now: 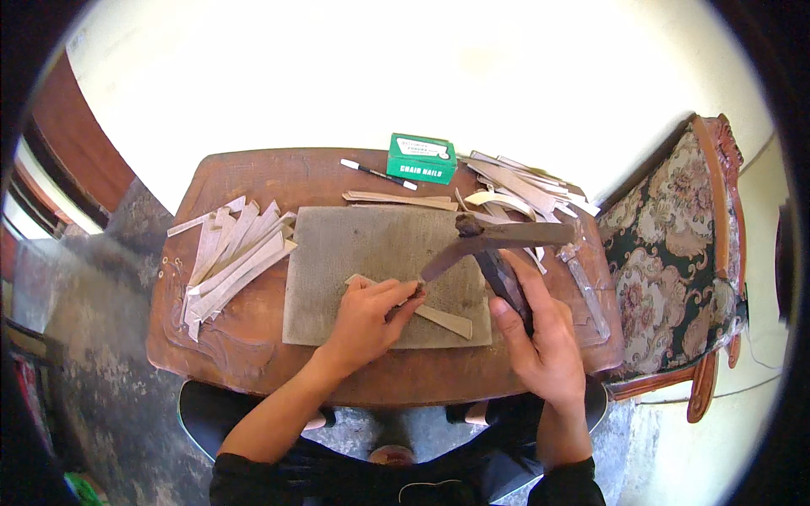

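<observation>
A pale, tapered strip point(422, 310) — leather or stiff card, I cannot tell which — lies flat on the grey work mat point(337, 261) near the middle of the wooden table point(253, 173). The left hand point(371, 316) presses down on its upper end, fingers spread flat over it. The right hand point(544, 337) is wrapped around the dark handle of a hammer-like tool point(489, 244), whose long metal head reaches across to the strip, its tip touching or just above the piece beside the left fingertips.

Judging by the piles, the work looks to be somewhere in the middle. A fanned stack of similar strips point(232, 257) sits on the table to the left of the mat, and a looser heap of strips point(515, 190) lies at the far right corner — which pile is worked and which is waiting cannot be told from here. A few more strips point(396, 200) rest along the mat's far edge.

Beyond them stand a small green box point(420, 158) and a black-and-white pen point(377, 174). An upholstered floral chair point(675, 244) stands to the right of the table.
</observation>
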Demonstrator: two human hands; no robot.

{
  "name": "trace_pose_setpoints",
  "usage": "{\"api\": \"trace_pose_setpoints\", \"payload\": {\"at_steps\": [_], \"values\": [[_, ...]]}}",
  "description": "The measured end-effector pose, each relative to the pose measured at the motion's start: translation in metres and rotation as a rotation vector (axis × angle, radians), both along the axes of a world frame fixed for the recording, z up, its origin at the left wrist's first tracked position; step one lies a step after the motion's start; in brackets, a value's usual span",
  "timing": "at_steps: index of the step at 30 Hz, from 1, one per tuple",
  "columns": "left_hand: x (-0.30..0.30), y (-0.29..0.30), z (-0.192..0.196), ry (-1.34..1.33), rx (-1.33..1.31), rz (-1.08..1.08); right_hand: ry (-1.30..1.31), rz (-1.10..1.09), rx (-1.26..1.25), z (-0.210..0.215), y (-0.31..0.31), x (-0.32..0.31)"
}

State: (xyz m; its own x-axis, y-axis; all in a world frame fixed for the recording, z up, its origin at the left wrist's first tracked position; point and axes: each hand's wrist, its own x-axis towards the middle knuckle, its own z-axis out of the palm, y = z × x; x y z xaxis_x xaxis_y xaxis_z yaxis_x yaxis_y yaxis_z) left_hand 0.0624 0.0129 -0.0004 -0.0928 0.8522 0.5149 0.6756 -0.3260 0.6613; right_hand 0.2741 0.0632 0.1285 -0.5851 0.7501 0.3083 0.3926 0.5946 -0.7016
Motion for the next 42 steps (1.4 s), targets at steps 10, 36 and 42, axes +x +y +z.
{"api": "trace_pose_setpoints", "payload": {"at_steps": [10,36,42], "values": [[-0.001,-0.001,-0.001,-0.008,0.009,-0.003,-0.109,0.024,0.072,0.013,-0.005,-0.003],[-0.001,-0.001,0.001,0.011,-0.019,-0.014,-0.089,-0.028,0.114,-0.003,-0.003,-0.003],[-0.001,-0.001,0.000,-0.002,-0.015,-0.015,-0.061,-0.023,0.040,-0.003,-0.006,-0.006]]}}
